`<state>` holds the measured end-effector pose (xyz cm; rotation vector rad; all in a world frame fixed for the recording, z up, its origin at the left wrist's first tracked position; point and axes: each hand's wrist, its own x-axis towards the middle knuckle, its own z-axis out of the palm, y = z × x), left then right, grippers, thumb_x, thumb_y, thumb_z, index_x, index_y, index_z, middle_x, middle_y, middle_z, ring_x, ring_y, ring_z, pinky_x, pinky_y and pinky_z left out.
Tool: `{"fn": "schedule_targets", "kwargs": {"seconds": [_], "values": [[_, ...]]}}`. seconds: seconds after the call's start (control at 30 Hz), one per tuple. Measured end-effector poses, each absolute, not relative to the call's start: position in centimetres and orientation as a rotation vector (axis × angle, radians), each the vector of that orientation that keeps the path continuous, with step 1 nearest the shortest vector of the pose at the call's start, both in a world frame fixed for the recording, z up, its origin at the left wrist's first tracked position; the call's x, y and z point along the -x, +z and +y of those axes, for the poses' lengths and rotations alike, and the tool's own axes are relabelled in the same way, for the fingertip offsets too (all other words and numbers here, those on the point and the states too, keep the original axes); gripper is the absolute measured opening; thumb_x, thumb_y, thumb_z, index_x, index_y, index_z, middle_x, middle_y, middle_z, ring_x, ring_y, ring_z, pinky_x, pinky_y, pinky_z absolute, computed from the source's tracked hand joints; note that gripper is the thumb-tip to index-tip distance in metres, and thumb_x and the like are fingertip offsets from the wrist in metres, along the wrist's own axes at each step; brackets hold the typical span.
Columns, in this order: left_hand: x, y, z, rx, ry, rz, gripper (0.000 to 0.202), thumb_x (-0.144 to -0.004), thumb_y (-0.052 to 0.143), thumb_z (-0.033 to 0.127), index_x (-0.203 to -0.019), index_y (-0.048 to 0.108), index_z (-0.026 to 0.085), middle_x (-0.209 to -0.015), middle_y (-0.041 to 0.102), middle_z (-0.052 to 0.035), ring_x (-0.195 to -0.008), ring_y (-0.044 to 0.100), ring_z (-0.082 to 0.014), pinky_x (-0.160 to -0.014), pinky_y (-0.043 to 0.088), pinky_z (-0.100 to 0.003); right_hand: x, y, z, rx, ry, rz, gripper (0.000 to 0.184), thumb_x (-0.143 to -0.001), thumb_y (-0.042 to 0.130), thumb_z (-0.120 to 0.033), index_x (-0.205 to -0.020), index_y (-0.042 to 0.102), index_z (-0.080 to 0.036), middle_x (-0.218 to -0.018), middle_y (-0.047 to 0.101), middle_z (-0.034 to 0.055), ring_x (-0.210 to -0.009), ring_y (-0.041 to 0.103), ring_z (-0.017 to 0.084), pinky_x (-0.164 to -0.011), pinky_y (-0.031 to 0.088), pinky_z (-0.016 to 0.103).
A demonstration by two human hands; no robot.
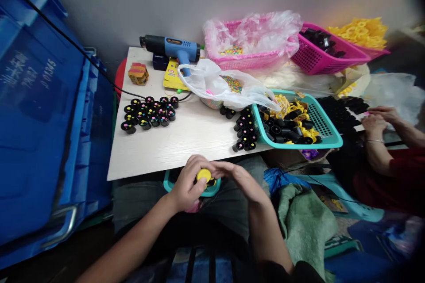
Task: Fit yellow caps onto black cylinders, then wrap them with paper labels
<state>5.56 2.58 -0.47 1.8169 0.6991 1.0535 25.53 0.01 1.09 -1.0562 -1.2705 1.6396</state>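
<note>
Left hand [186, 184] grips round yellow plastic cap [203, 175], right hand [241, 181] open just beside it, over teal tray [169, 185] on lap; white laminate table [166, 146] ahead, blue crate [40, 97] to the left.

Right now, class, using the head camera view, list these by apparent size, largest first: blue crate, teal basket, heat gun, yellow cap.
Blue crate, teal basket, heat gun, yellow cap. Nearness to the camera may inflate the crate.

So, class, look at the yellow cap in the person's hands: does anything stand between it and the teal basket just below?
Nothing visible does. The yellow cap, between the left hand and right hand, sits right above the teal basket.
</note>
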Motion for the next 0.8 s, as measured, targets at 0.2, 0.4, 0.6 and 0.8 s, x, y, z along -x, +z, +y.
{"fn": "schedule_targets", "kwargs": {"seconds": [0.2, 0.4, 0.6, 0.8], "values": [[-7.9, -4.9, 2.5, -1.945, 0.329, 0.895, 0.019, -0.077, 0.038, 0.017, -0.072, 0.056, 0.02, -0.08, 0.061, -0.0049, -0.087, 0.056, -0.0217, -0.083, 0.045, -0.035, -38.8, 4.9, 4.7, 1.976, 0.5, -1.299, 0.042, -0.092, 0.044, -0.045, -0.112, 0.066, -0.015, -0.1, 0.071, 0.0107, -0.092, 0.065, 0.021, -0.088, 0.049, 0.034], [-9.6, -7.7, 3.5, -1.933, 0.039, 1.137, 0.044, -0.082, 0.043, 0.022, -0.124, 0.053, 0.014, -0.125, 0.057, -0.0195, -0.121, 0.049, -0.0351, -0.1, 0.035, -0.055, -47.6, 5.5, 15.1, 2.518, 0.021, -1.222, 0.035, -0.078, 0.056, -0.017, -0.109, 0.067, -0.007, -0.129, 0.053, 0.0266, -0.124, 0.043, 0.039, -0.1, 0.03, 0.058], [-5.2, -1.9, 3.7, -1.87, -0.152, 0.761, 0.022, -0.08, 0.06, 0.037, -0.095, 0.07, 0.025, -0.097, 0.073, -0.0009, -0.089, 0.067, -0.0193, -0.078, 0.051, -0.027, -49.7, 4.9, 19.4, 2.529, 0.103, -1.452, 0.014, -0.071, 0.063, -0.01, -0.081, 0.069, -0.015, -0.086, 0.065, 0.0179, -0.098, 0.055, 0.03, -0.087, 0.032, 0.048], [-1.2, 4.9, 15.2, -2.282, 0.384, 1.52, 0.021, -0.086, 0.049, 0.03, -0.094, 0.067, 0.021, -0.102, 0.068, -0.0058, -0.1, 0.058, -0.0233, -0.089, 0.045, -0.035, -51.5, 5.2, 18.1, 2.533, -0.016, -1.592, 0.025, -0.069, 0.065, -0.011, -0.05, 0.053, -0.02, -0.063, 0.056, 0.0097, -0.078, 0.055, 0.028, -0.074, 0.031, 0.044]]}}
